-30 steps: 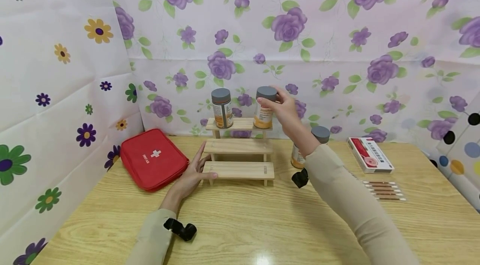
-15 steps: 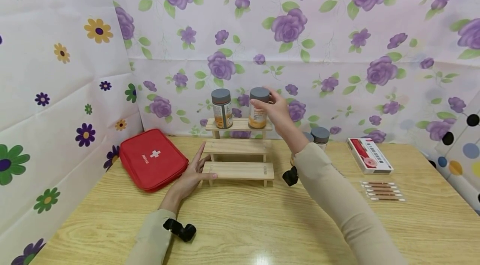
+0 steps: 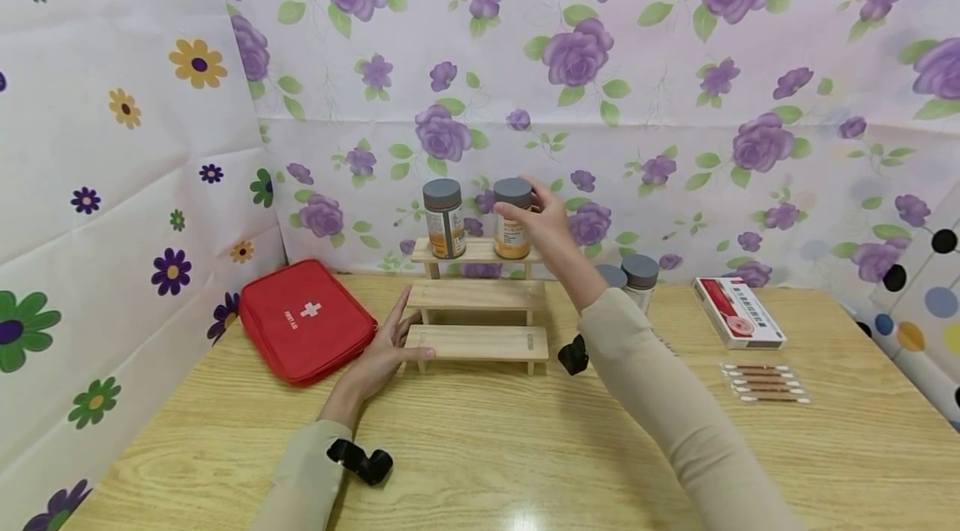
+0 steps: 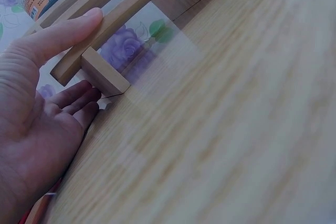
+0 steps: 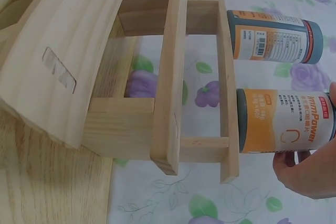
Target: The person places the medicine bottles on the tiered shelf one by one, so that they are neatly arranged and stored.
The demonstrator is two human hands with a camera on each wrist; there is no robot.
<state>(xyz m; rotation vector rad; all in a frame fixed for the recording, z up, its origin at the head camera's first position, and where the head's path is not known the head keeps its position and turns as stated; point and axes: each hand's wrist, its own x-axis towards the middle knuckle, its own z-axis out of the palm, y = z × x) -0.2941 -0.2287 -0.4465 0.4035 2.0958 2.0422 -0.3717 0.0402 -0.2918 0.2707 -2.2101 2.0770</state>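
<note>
A three-step wooden display stand (image 3: 476, 341) stands on the table. My left hand (image 3: 381, 356) holds its left end, the thumb lying on the lowest board and the fingers beside and below it, as the left wrist view shows. On the top step, my right hand (image 3: 546, 222) grips an orange-and-white supplement jar (image 3: 512, 237) round its grey lid and upper part. The right wrist view shows this jar's base (image 5: 242, 121) against the top board, near its right end. A second such jar (image 3: 446, 222) stands upright on the left part of that step, apart from the first.
Two more grey-lidded jars (image 3: 640, 274) stand right of the stand, partly behind my right forearm. A red first-aid pouch (image 3: 307, 323) lies to the left. On the right are a medicine box (image 3: 738, 313) and a pack of cotton swabs (image 3: 765, 383).
My right hand has moved left along the top step with the jar, bringing it closer to the second jar. The forearm now uncovers another jar lid. My left hand has stayed put.
</note>
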